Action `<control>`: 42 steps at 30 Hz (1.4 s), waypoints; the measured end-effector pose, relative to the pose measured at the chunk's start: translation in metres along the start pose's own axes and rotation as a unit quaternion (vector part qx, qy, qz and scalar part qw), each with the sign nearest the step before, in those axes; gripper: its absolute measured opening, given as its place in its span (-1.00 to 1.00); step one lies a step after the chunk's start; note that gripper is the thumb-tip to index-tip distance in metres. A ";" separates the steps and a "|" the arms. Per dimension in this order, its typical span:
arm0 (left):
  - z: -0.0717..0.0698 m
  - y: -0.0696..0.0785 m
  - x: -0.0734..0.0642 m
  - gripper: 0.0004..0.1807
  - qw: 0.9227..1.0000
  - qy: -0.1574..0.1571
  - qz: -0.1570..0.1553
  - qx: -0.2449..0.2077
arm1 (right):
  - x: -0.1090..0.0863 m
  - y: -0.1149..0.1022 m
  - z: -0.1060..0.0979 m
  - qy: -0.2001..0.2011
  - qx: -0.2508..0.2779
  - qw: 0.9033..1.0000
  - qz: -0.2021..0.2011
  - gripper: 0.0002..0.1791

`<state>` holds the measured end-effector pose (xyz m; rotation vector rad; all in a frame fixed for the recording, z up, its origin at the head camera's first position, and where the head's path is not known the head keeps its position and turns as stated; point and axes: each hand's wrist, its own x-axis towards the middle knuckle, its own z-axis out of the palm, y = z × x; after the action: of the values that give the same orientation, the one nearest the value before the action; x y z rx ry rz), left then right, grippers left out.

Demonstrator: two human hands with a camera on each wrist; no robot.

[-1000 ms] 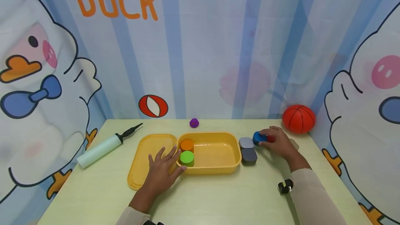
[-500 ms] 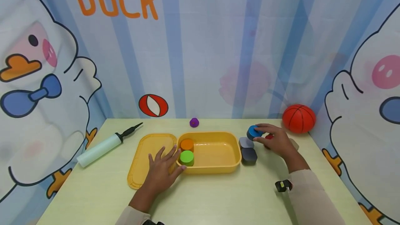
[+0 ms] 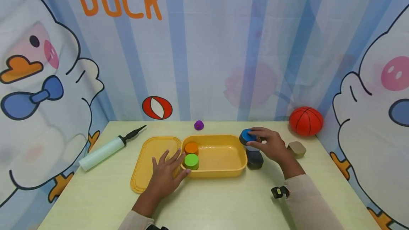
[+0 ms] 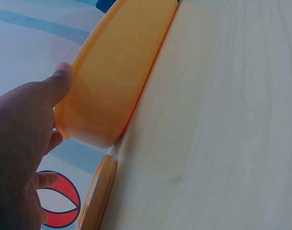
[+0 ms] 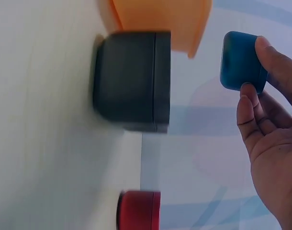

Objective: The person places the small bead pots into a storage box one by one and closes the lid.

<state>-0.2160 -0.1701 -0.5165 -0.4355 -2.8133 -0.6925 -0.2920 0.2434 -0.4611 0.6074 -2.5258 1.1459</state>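
My right hand (image 3: 266,143) pinches a small blue lidded tub (image 3: 247,137) between thumb and fingers, raised near the right end of a yellow box (image 3: 214,174). Below it stand a dark grey tub (image 3: 255,160) and a light grey one (image 3: 252,148), partly covered by my fingers. A red tub (image 5: 139,211) is mostly hidden behind my hand in the head view. My left hand (image 3: 166,175) rests with fingers spread at the box's left end, thumb at the front rim. Inside the box, at that end, sit an orange tub (image 3: 191,148) and a green tub (image 3: 191,161).
A yellow lid (image 3: 140,166) lies left of the box, partly under my left hand. Farther left is a pale green hand pump (image 3: 102,155). Along the back are a small purple object (image 3: 198,125) and a red ball (image 3: 305,121). A beige tub (image 3: 297,149) stands at the right.
My right hand has lifted the blue tub and carried it left, from beside the red tub to over the light grey one. The beige tub is now uncovered. My left hand stays put.
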 end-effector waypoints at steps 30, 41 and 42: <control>0.000 0.000 0.001 -0.22 1.000 0.000 -0.003 0.005 | 0.023 -0.067 0.093 -0.084 0.084 0.987 0.107 -0.58; 0.002 -0.001 0.001 -0.22 1.000 -0.003 -0.006 0.005 | 0.036 -0.069 0.121 -0.086 0.049 0.983 0.152 -0.61; 0.002 -0.001 0.001 -0.22 1.000 -0.003 -0.006 0.005 | 0.037 -0.069 0.122 -0.087 0.050 0.983 0.154 -0.61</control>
<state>-0.2175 -0.1696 -0.5179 -0.4210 -2.8253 -0.6801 -0.3018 0.0995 -0.4784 0.3607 -2.7974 1.3849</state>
